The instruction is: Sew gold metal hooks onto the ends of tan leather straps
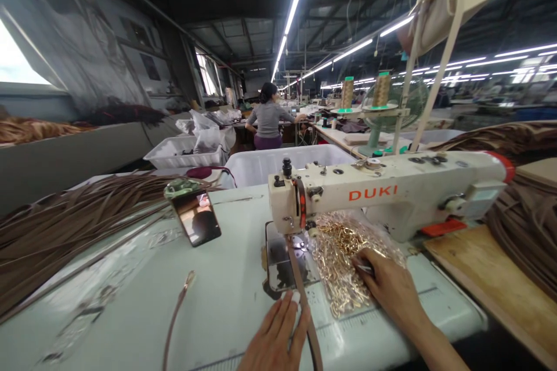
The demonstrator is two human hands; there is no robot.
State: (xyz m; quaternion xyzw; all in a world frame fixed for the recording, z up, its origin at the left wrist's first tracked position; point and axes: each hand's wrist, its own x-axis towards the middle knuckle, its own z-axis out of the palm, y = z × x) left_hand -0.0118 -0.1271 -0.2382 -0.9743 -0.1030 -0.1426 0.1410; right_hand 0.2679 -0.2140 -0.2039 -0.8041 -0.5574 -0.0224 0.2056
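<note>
A white DUKI sewing machine (391,191) stands on the pale green table (217,295). A narrow brown strap (302,293) runs from under its needle toward me. My left hand (274,339) lies flat on the table, fingers stretched out, pressing beside the strap. My right hand (389,287) rests on a clear bag of gold metal clasps (337,261) under the machine arm, fingers curled and pinching a small metal tool. A second loose strap (176,313) lies to the left on the table.
A big heap of brown straps (65,226) covers the left of the table, with a phone (198,220) propped by it. More straps (526,214) and a wooden board (491,278) are at the right. White bins (278,165) stand behind; a person (267,119) sits farther back.
</note>
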